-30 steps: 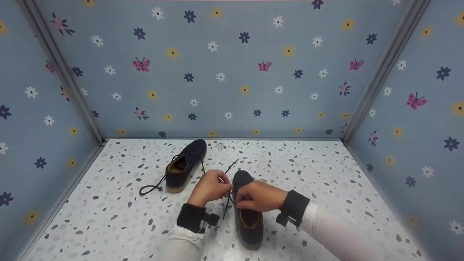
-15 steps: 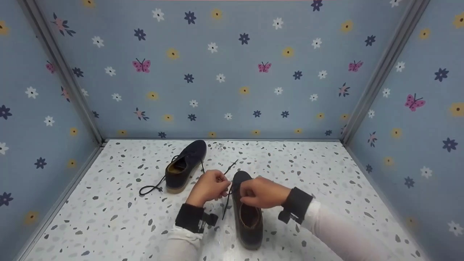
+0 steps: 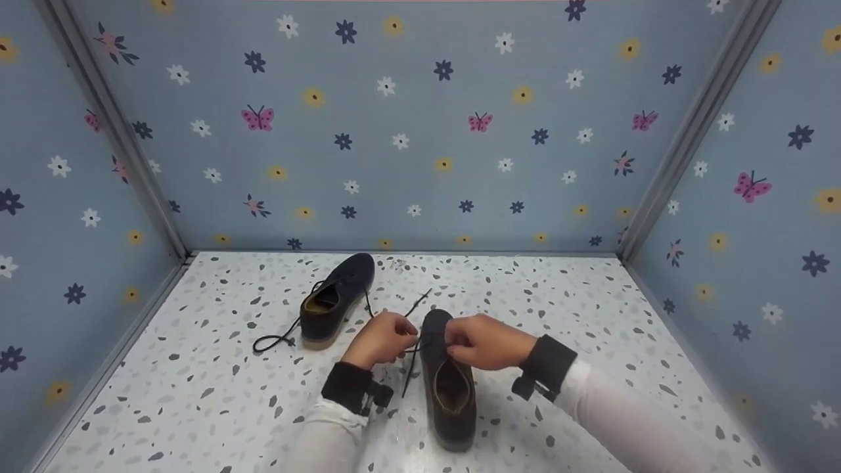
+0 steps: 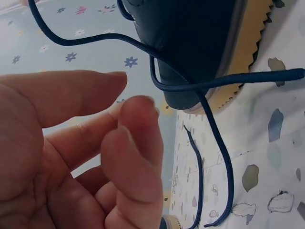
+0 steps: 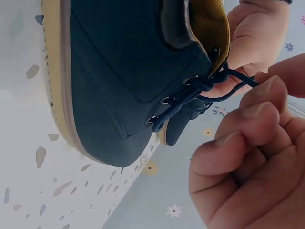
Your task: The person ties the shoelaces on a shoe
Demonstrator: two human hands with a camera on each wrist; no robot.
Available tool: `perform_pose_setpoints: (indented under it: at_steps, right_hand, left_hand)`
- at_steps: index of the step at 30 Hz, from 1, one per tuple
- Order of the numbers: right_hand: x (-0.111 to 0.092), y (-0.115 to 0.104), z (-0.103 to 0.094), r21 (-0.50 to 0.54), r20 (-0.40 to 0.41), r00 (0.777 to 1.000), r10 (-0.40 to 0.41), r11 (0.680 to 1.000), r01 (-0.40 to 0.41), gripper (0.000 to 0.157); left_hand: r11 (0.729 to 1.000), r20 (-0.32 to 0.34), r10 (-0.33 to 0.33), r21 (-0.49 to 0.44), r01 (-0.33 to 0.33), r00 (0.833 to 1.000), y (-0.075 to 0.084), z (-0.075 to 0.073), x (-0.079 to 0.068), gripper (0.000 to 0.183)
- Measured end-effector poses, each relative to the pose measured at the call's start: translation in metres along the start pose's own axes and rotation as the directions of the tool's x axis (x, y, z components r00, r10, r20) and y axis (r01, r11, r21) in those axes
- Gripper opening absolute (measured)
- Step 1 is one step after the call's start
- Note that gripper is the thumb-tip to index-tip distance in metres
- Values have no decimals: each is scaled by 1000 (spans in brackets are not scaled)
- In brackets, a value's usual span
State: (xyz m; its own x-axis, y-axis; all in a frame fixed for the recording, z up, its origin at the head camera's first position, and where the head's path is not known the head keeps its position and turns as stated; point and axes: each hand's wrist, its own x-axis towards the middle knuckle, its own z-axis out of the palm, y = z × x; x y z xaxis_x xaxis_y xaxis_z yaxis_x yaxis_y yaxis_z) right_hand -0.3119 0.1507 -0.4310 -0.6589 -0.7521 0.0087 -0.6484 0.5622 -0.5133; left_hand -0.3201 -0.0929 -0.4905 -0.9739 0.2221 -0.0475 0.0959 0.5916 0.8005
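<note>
A dark blue lace-up shoe (image 3: 453, 420) with a pale sole stands on the speckled surface, its toe pointing away. My right hand (image 3: 489, 341) is over its lacing, thumb and fingertips pinching the shoelace (image 5: 240, 77) where it rises from the top eyelets. At the shoe's left side is my left hand (image 3: 384, 338); in the left wrist view its thumb and forefinger stand apart with nothing between them. Close past those fingertips, a loose length of lace (image 4: 219, 143) crosses another strand and hangs down.
A second matching shoe (image 3: 341, 295) stands at the back left, one lace looped (image 3: 269, 341) on the speckled surface (image 3: 558, 407), another trailing toward my left hand. Flower-patterned panels (image 3: 420, 184) enclose the back and both sides.
My right hand has moved right and slightly away from me, drawing off the shoe's opening, which now shows more. My left hand has stayed nearly in place beside the shoe.
</note>
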Motion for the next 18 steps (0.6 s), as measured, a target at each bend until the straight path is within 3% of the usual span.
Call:
perform_pose_setpoints:
  at_steps: [7, 12, 18]
  right_hand:
    - [-1, 5, 0, -3, 11, 1000, 27, 1000, -27, 30]
    - [0, 7, -2, -28, -8, 1000, 10, 1000, -10, 32]
    - [0, 7, -4, -46, -7, 1000, -4, 999, 3, 29]
  left_hand:
    - [997, 43, 10, 70, -13, 999, -1, 2, 8, 12]
    - [993, 37, 40, 112, -44, 999, -1, 4, 9, 10]
    - [993, 43, 24, 111, -29, 999, -1, 5, 9, 8]
